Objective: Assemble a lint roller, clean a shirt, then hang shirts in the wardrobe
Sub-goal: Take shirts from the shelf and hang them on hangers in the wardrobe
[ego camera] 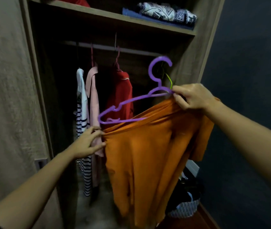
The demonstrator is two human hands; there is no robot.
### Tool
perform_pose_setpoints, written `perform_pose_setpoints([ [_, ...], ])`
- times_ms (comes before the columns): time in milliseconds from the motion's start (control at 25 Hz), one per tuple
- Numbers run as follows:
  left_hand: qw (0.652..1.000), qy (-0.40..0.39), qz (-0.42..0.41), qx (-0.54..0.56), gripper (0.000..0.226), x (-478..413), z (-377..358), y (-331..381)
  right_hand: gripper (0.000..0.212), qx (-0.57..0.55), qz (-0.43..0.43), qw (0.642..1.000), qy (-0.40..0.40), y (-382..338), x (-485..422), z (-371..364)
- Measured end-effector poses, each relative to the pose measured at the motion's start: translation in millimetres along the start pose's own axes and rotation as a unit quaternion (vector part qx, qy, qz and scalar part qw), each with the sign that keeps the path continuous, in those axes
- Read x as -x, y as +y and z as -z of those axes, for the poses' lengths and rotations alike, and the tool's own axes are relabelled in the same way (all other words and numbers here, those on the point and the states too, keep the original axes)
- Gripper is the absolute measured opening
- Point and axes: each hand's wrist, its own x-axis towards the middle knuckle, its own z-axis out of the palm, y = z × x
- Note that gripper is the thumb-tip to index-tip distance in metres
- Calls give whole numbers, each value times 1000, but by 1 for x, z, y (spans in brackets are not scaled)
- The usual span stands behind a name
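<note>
An orange shirt [148,154] hangs in front of the open wardrobe, held up between my two hands. My left hand [88,142] pinches the shirt's left edge at the opening. My right hand [192,96] grips the shirt's right edge together with the right end of a purple plastic hanger [125,103]. The hanger tilts down to the left, its left arm just above the shirt's opening and its hook [158,68] pointing up. The wardrobe rail [108,47] runs above and behind.
On the rail hang a striped garment [82,123], a pink shirt [92,96] and a red shirt [121,95]. Folded cloths [166,13] lie on the upper shelf. A patterned basket [184,207] stands on the floor at the right, near a dark wall.
</note>
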Motion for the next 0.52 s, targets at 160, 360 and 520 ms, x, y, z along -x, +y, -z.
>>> perform_pose_setpoints([
  [160,995,55,-21,78,59,-7,34,33,38,47,7,998,-39,-20,12,-32],
  [360,979,113,-12,168,41,-16,61,54,50,-56,-107,992,-32,-49,-8,-47],
  [520,990,60,29,124,49,-6,81,38,43,-127,-134,983,-20,-62,-8,-52],
])
